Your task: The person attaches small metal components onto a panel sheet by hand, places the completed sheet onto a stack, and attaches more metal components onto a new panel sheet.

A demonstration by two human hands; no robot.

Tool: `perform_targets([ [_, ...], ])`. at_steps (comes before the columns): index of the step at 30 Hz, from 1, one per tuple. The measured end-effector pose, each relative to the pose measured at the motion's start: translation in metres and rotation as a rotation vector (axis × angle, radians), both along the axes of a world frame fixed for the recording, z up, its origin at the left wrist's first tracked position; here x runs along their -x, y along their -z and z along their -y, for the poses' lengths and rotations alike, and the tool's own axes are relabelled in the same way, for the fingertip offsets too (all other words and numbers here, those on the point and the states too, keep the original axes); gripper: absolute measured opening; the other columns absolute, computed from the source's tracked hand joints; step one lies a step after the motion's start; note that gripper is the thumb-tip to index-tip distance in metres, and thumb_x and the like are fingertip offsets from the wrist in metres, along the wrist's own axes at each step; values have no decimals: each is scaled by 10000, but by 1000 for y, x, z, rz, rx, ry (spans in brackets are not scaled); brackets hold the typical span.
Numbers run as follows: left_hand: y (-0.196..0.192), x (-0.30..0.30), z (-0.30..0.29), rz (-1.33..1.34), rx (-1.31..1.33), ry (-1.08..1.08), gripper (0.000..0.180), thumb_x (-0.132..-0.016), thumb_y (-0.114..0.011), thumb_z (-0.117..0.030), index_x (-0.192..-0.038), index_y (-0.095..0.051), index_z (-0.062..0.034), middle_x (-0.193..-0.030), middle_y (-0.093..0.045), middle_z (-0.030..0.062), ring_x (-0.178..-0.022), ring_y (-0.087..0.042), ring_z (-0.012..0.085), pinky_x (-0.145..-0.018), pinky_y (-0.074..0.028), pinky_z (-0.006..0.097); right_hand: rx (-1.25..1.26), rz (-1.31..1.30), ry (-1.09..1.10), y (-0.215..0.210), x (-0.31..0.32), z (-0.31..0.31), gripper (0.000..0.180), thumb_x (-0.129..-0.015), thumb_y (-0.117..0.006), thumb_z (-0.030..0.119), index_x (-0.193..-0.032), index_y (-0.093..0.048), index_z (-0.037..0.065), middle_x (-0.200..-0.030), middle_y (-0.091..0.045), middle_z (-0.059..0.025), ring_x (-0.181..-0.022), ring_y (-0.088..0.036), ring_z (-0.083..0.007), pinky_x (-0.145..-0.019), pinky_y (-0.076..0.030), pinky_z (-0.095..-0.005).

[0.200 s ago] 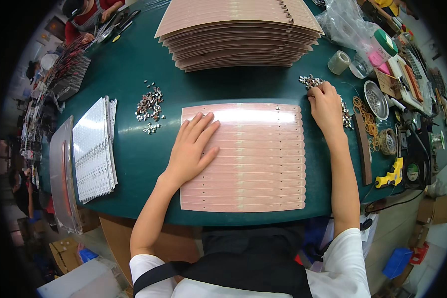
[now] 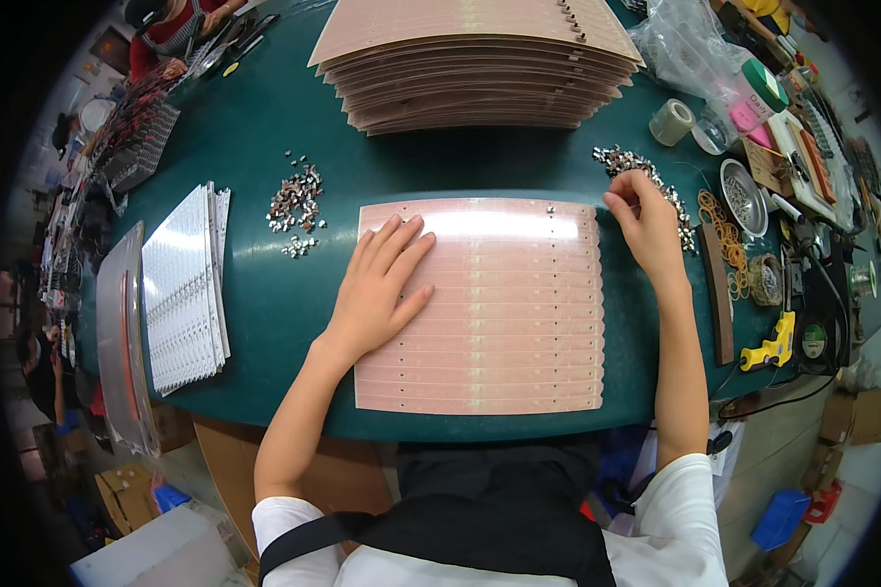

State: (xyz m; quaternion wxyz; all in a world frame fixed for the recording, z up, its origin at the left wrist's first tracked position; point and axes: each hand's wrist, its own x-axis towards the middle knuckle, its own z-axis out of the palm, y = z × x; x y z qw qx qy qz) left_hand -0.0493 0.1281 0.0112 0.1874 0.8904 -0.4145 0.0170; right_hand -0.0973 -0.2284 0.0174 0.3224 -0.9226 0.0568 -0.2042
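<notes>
A pinkish scored circuit-board panel point(image 2: 479, 323) lies flat before me on the green table. My left hand point(image 2: 377, 293) rests on its left part, open, fingers stretched out. One small metal part point(image 2: 551, 209) stands near the panel's top right corner. Just right of that corner is my right hand point(image 2: 646, 220), thumb and forefinger pinched together; whatever they hold is too small to make out. Behind this hand lies a pile of small metal parts point(image 2: 683, 220), partly covered by it. Another pile of small metal parts point(image 2: 295, 201) lies left of the panel.
A tall stack of similar panels point(image 2: 479, 98) stands at the back. White perforated sheets point(image 2: 188, 293) lie at the left. On the right are a wooden bar point(image 2: 714, 293), rubber bands point(image 2: 729, 245), a metal dish point(image 2: 744, 196) and a yellow glue gun point(image 2: 771, 344). Another person point(image 2: 181, 29) sits far left.
My right hand has drawn back from the pile of metal parts, slightly nearer the panel's top right corner, with its fingers pinched. My left hand stays on the panel.
</notes>
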Motion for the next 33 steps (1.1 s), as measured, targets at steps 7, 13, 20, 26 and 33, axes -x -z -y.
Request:
perform_targets([
  [7,1,-2,2,10,10,7,537,-903,-596,-257,-1406,-483,-108,-1511,-395,117,-1431,-306,326,-1184,-206,486,-174,-29,-161,1,4,-32,117,-872,-672,57,-980,-692,14,-851,-666,-63,-743,-624,-155,-694,-504,-273],
  [13,2,-3,1,16,19,7,532,-902,-598,-252,-1402,-488,-104,-1505,-402,122,-1426,-314,325,-1182,-210,487,-129,-34,-151,4,2,-47,107,-848,-692,56,-947,-700,15,-872,-634,-75,-746,-617,-183,-694,-501,-297],
  [20,2,-2,0,9,34,0,528,-905,-595,-258,-1400,-493,-104,-1501,-409,118,-1426,-317,320,-1181,-212,484,-101,-42,-171,13,0,-45,97,-854,-701,62,-923,-682,-3,-878,-583,-54,-727,-567,-149,-681,-477,-267],
  [26,4,-2,-1,8,24,-3,522,-914,-584,-272,-1401,-493,-109,-1505,-406,116,-1428,-314,316,-1182,-209,481,-177,-59,-147,14,0,-47,94,-859,-700,67,-919,-674,0,-884,-579,-58,-745,-565,-147,-692,-477,-262],
  [33,4,-2,0,10,2,-8,530,-918,-581,-280,-1412,-481,-115,-1514,-392,113,-1435,-301,310,-1189,-199,480,-146,-23,-153,18,-1,-47,90,-853,-702,64,-910,-669,2,-881,-573,-58,-749,-559,-150,-694,-476,-261],
])
